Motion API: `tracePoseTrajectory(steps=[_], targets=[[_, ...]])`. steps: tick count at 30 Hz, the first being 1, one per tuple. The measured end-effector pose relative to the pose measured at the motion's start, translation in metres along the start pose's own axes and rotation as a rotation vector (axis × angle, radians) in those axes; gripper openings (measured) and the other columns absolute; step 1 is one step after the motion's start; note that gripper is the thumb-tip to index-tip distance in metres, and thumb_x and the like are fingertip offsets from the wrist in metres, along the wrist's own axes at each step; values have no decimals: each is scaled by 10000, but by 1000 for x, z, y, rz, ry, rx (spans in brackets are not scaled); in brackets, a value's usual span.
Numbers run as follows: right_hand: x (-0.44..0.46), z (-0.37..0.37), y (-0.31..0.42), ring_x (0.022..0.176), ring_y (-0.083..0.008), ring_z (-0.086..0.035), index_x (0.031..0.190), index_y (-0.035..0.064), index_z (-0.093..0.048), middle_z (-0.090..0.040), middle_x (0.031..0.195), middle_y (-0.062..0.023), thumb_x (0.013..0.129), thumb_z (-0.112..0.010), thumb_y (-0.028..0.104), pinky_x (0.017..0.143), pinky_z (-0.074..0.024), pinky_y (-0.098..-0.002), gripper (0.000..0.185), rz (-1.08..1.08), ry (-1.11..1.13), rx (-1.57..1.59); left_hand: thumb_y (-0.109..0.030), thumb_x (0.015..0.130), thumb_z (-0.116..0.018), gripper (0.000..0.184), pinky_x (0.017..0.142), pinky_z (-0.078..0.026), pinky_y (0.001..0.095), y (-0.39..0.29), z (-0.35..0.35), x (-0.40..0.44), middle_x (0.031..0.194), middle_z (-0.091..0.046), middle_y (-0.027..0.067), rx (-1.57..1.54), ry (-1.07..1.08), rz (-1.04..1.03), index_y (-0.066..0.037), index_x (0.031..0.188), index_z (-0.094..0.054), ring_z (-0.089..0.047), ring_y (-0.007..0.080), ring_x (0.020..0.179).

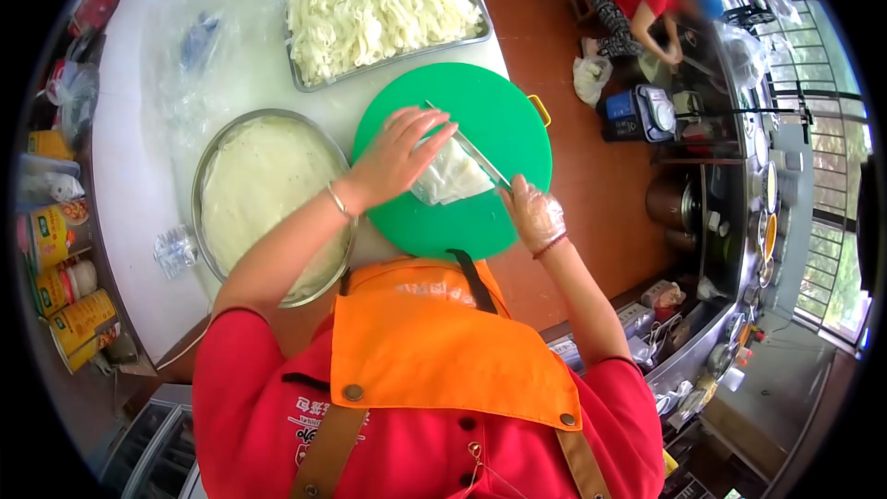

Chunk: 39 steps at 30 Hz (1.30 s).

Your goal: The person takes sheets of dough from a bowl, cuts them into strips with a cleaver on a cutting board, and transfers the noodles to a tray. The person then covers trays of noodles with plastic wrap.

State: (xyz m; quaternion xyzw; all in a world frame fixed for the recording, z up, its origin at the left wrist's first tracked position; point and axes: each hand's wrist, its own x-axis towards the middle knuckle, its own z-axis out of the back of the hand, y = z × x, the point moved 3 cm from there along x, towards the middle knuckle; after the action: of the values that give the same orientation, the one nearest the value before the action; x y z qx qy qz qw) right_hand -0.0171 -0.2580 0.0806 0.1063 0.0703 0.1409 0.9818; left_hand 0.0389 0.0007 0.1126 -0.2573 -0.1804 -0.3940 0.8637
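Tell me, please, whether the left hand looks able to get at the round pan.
Probably yes: the round pan sits beside the green board and nothing stands between, though the left hand would first have to leave the pale sheet.

Red short-sleeved shirt, orange apron, brown straps, bracelet on each wrist

Green round board [505, 111]: matt, smooth, looks plastic. Long thin knife blade [479, 159]: metal. Rectangular tray [300, 79]: metal rim, shiny. Round pan with pale smooth sheet [268, 185]: metal rim. Orange apron bib [443, 351]: matt cloth. Crumpled clear wrap [174, 250]: glossy plastic. Reddish-brown floor [527, 14]: smooth.
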Motion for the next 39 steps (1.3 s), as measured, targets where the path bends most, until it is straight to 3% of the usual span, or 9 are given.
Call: tracePoseTrajectory(steps=[5, 11, 20, 28, 29, 32, 34, 36, 39], targets=[[-19, -28, -14, 617, -410, -607, 938, 56, -462, -612, 700, -208, 963, -580, 274, 515, -468, -509, 249, 35, 5, 106, -192, 749, -749, 343, 913, -464, 411, 34, -43, 36, 1019, -579, 86, 17, 362, -148, -63, 1026, -592, -563, 267, 1020], [-15, -41, -9, 647, -418, -611, 954, 58, -459, -617, 730, -211, 956, -591, 266, 539, -463, -523, 246, -65, 47, 87, -260, 743, -750, 263, 747, -508, 387, 46, -92, 38, 846, -584, 72, -36, 484, -170, -83, 818, -570, -606, 250, 859], [-50, -22, -30, 672, -364, -643, 963, 65, -466, -660, 784, -191, 974, -541, 300, 546, -509, -471, 247, -135, 217, 74, -260, 740, -751, 249, 664, -528, 355, 49, -104, 35, 810, -582, 33, -85, 457, -169, -105, 783, -560, -615, 226, 812], [-34, -37, -24, 552, -363, -614, 894, 63, -463, -632, 696, -182, 962, -589, 310, 420, -470, -460, 286, -79, 40, 89, -252, 754, -746, 249, 684, -524, 370, 66, -95, 37, 809, -583, 49, -57, 467, -182, -92, 803, -562, -618, 240, 823], [-33, -22, -22, 608, -342, -641, 884, 51, -516, -652, 739, -206, 976, -566, 328, 478, -505, -421, 296, -97, 80, 21, -254, 753, -749, 254, 689, -522, 373, 66, -95, 41, 812, -584, 50, -81, 491, -173, -89, 807, -562, -618, 243, 829], [-41, -3, -18, 564, -359, -620, 901, 70, -499, -608, 624, -159, 912, -659, 359, 488, -489, -456, 330, -160, 1, 184, -252, 750, -756, 258, 703, -519, 380, 55, -74, 54, 821, -590, 53, -90, 477, -179, -90, 815, -567, -620, 250, 838], [-42, -15, -17, 648, -353, -630, 956, 65, -549, -643, 736, -168, 956, -553, 376, 573, -502, -425, 312, -218, 84, 252, -254, 749, -756, 256, 701, -518, 378, 57, -81, 39, 818, -590, 53, -105, 507, -149, -93, 816, -569, -621, 247, 841], [-39, -32, -9, 821, -333, -659, 1055, 60, -650, -708, 943, -181, 1042, -347, 393, 748, -528, -367, 451, -380, 362, 228, -254, 747, -756, 254, 698, -519, 376, 59, -88, 31, 816, -591, 52, -106, 534, -142, -95, 815, -570, -622, 243, 840], [-40, -35, -8, 634, -332, -650, 961, 30, -557, -677, 778, -208, 991, -522, 370, 541, -525, -389, 343, -193, 135, 90, -253, 739, -758, 254, 694, -520, 373, 56, -88, 29, 814, -590, 47, -89, 559, -164, -96, 808, -571, -623, 238, 835]])
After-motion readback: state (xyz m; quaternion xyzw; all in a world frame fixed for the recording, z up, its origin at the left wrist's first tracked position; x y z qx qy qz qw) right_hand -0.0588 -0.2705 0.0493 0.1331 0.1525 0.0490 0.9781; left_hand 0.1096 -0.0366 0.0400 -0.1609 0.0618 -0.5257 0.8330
